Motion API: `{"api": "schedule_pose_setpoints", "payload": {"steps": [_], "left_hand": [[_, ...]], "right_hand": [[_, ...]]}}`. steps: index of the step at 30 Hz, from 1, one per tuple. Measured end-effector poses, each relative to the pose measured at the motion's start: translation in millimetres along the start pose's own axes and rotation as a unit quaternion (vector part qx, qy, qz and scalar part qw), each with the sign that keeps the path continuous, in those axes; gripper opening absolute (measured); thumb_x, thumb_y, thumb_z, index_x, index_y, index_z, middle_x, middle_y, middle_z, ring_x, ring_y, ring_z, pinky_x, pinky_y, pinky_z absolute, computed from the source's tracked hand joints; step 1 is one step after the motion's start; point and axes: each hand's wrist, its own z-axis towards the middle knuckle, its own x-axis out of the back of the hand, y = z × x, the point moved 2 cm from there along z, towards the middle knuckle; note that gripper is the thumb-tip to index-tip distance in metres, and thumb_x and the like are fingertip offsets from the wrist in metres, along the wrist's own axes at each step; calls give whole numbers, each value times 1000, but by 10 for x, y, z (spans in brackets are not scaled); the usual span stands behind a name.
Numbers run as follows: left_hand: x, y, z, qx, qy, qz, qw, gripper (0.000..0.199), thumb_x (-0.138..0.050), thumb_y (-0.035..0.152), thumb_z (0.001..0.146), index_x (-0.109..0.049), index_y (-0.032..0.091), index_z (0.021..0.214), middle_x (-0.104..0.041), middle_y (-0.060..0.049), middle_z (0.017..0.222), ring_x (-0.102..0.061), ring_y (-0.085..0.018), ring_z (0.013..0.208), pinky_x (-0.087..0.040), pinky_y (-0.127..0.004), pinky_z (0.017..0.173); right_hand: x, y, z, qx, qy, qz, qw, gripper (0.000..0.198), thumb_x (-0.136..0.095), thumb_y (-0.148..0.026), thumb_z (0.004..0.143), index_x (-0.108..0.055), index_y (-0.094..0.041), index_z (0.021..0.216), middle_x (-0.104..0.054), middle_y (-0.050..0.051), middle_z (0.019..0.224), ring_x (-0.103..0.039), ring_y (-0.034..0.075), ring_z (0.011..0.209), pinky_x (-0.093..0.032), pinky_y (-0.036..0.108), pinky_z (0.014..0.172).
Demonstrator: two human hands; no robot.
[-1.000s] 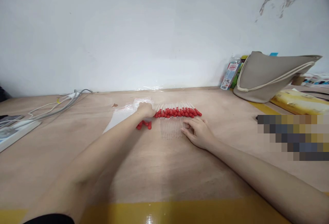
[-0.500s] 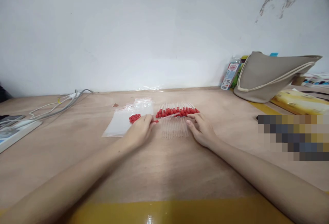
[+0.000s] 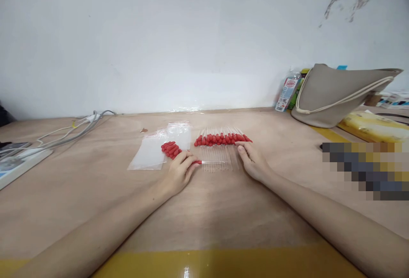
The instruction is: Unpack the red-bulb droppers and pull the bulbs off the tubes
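Observation:
My left hand is closed, its fingers and thumb pinching the red rubber end of a dropper. The dropper's thin clear tube points right, lying across other clear tubes on the table. Beneath and behind that hand is a small pile of red rubber bulbs. A dense row of red-bulbed droppers lies between my hands, some with pale tubes fanning toward the wall. My right hand rests at the row's right end, thumb and forefinger slightly apart beside the last bulbs, holding nothing visible.
Clear plastic bags lie flat on the wooden table at left. Cables and a white power strip are farther left. On the right stand a bottle and a grey bag, with a yellow packet nearby.
My left hand has moved toward me with the dropper, uncovering more of the red pile. The dropper's tube now lies lower across the clear tubes. My right hand has shifted slightly right.

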Motion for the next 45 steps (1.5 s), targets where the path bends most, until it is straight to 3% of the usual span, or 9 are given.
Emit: {"api": "schedule_pose_setpoints", "payload": {"steps": [11,14,19,24,30,34,38,42,45], "left_hand": [[9,13,21,17,-25,-27,999,11,-46,20,88,-53,18,95,-57,-5,90,-54,-16,87,-46,-29,77],[10,36,17,13,-31,-40,999,10,-46,20,88,-53,18,95,-57,-4,87,-54,-15,83,-46,-29,75],[-7,127,20,-7,-34,-71,997,10,-48,19,87,-53,17,95,-58,-4,85,-54,-14,80,-46,-27,73],[-31,220,33,-43,-25,-81,995,14,-47,18,88,-53,17,100,-58,-5,90,-54,-14,82,-46,-26,73],[-3,273,25,-104,-97,3,990,22,-41,27,90,-57,14,84,-51,-4,71,-47,-13,65,-42,-25,60],[45,343,43,-164,-123,42,978,27,-37,28,91,-56,15,76,-51,-3,68,-44,-14,62,-38,-27,59],[63,372,45,-171,-136,52,975,28,-36,27,91,-54,16,73,-51,-3,68,-43,-14,62,-37,-28,60],[136,237,-23,-144,-127,44,980,29,-32,25,91,-52,16,73,-50,-3,67,-43,-15,62,-38,-29,62],[239,48,-54,-48,-102,28,993,28,-29,22,92,-51,17,76,-50,-3,70,-45,-14,64,-39,-28,63]], "right_hand": [[9,9,27,-22,15,56,998,32,-33,-38,89,-54,-17,101,-60,11,101,-55,21,98,-44,37,83],[65,-115,-10,43,2,41,998,30,-35,-37,90,-55,-18,101,-60,9,99,-54,20,96,-42,35,83],[58,-436,-134,186,-93,-74,975,28,-42,-37,88,-59,-19,100,-62,6,90,-52,19,87,-32,37,82],[-59,-605,-213,209,-127,-90,965,27,-40,-32,91,-63,-20,92,-65,3,74,-50,13,70,-25,34,76],[-72,-652,-267,244,-160,-67,954,31,-38,-30,92,-62,-18,77,-62,0,64,-46,11,65,-22,32,72],[2,-679,-318,305,-140,-97,937,29,-41,-29,90,-60,-18,71,-56,-1,57,-42,12,63,-23,32,71],[53,-706,-361,345,-116,-146,920,23,-42,-26,89,-62,-21,77,-56,-1,58,-43,13,63,-25,32,71],[168,-571,-328,337,-99,-158,923,20,-44,-26,87,-64,-25,85,-58,-2,58,-47,12,62,-28,33,73],[311,-315,-186,234,-26,-177,956,18,-49,-30,84,-67,-26,85,-60,-1,60,-51,13,63,-28,34,75]]}}
